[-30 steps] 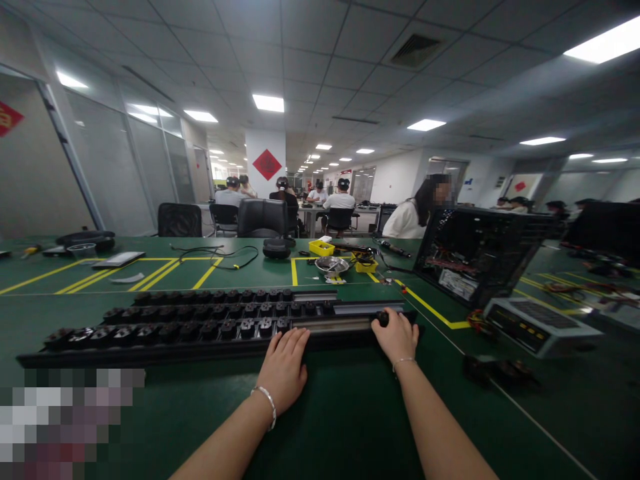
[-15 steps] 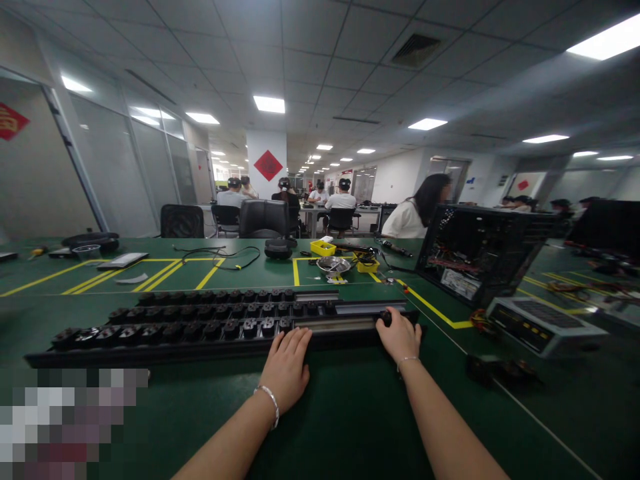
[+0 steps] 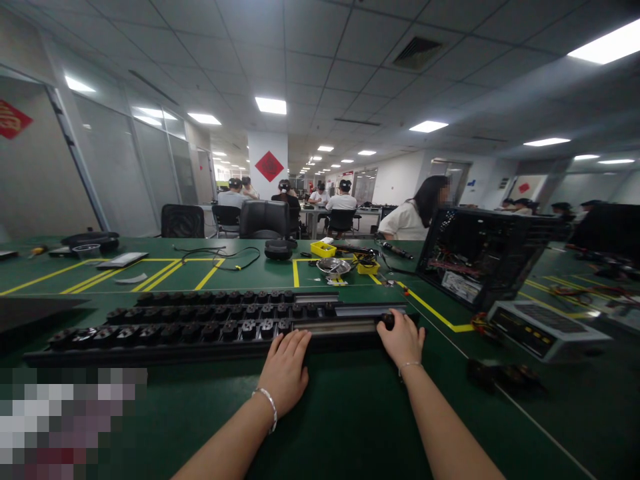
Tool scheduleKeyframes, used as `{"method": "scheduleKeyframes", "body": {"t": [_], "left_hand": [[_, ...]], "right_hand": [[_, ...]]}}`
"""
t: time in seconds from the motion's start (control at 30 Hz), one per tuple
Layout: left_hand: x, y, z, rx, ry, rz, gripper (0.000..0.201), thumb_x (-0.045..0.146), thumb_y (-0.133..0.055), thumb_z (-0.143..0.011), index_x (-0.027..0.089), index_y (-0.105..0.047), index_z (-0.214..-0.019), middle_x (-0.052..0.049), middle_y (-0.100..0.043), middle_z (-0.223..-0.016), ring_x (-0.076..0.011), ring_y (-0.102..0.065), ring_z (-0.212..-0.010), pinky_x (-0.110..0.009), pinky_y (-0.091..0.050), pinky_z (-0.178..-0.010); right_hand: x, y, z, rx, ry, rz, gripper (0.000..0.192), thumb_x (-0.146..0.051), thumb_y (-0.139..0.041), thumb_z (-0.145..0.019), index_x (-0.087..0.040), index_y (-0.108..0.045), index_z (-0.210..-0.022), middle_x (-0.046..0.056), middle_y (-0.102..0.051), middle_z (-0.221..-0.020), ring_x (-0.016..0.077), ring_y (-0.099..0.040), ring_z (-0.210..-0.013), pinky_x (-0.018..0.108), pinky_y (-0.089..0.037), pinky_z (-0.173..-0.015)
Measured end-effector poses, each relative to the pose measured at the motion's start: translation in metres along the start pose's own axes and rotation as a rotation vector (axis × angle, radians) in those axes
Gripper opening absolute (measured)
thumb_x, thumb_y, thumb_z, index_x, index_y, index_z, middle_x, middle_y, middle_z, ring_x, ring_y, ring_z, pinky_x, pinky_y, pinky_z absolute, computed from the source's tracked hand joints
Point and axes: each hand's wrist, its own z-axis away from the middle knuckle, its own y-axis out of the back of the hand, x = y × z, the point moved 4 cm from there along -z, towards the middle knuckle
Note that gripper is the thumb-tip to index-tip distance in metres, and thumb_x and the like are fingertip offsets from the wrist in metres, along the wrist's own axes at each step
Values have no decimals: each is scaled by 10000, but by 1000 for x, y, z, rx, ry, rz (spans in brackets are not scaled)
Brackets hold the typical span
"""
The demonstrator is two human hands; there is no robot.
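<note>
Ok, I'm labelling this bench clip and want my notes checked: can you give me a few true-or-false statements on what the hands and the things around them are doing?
1. The left hand lies flat, palm down, at the near edge of the long black rail. True.
2. The right hand holds a screwdriver. False: its fingers rest on a small black piece at the rail's right end.
3. The rail's slots are filled with black pieces along their whole length. False: the right-hand stretch is bare.
4. An opened computer case stands to the right on the green table. True.
5. Both wrists wear a thin bracelet. True.
</note>
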Motion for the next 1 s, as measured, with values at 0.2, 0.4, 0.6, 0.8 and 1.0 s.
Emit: {"method": "scheduleKeyframes", "body": {"t": [0.2,0.4,0.6,0.8,1.0], "left_hand": [[1,2,0,7,-1,-1,580,189,-457,-750,218,-363,-1321,-38,-457,-1348,-197,-355,-1257,-424,-196,-1094],[2,2,-1,9,-6,-5,589,177,-463,-738,220,-369,-1317,-33,-463,-1344,-192,-360,-1254,-411,-193,-1095],[1,2,0,18,-10,-23,589,179,-466,-738,218,-365,-1318,-30,-463,-1344,-189,-360,-1255,-403,-189,-1095],[1,1,1,14,-12,-35,587,184,-464,-748,228,-353,-1323,-26,-455,-1351,-186,-355,-1261,-403,-190,-1095],[1,0,0,15,-12,-33,595,178,-466,-743,228,-352,-1325,-34,-456,-1349,-194,-359,-1260,-410,-197,-1094]], "right_hand": [[2,-2,-4,-22,2,-12,493,-382,-348,-805,-207,-442,-1256,86,-488,-1281,238,-335,-1255,499,-66,-1070],[5,-4,-7,-9,-13,-22,461,-356,-351,-805,-212,-467,-1228,81,-494,-1270,221,-371,-1229,486,-85,-1069],[8,-2,-6,6,-22,-15,467,-394,-376,-795,-223,-477,-1217,87,-481,-1276,233,-300,-1279,521,-90,-1060],[9,0,-6,-17,-58,-33,468,-371,-348,-810,-226,-452,-1243,98,-465,-1291,249,-289,-1286,558,-86,-1050],[14,-1,-8,-20,-60,-52,480,-401,-361,-804,-241,-440,-1250,86,-448,-1303,258,-314,-1269,559,-90,-1050]]}}
